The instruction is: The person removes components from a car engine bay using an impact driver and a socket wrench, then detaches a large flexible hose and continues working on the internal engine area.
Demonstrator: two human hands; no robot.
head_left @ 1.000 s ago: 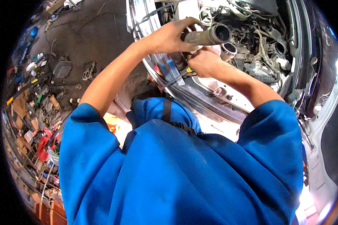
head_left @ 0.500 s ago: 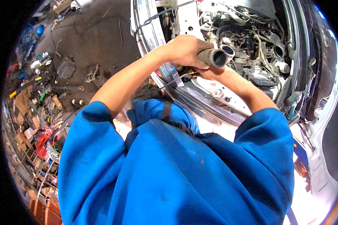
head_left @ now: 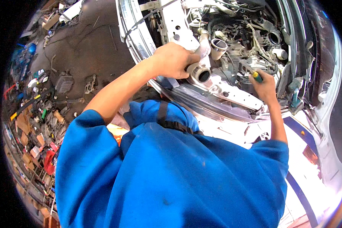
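Observation:
My left hand is closed around a pale pipe with a round open end facing up toward me. This pipe lies over the white front crossmember of a car. Off to the right, my right hand grips a screwdriver by its green and yellow handle. Its shaft points into the engine bay and is hard to make out. Just beyond the held pipe stands another wide, pale pipe end, with neither hand touching it.
The opened engine bay holds hoses, wiring and metal parts. A bumper edge curves in front of me. At left, the dark floor meets a heap of boxes, tools and scrap. A car door rises at far right.
My right hand has moved from beneath the pipe out to the right, carrying the screwdriver. My left hand and the pipe have shifted slightly left and nearer to me.

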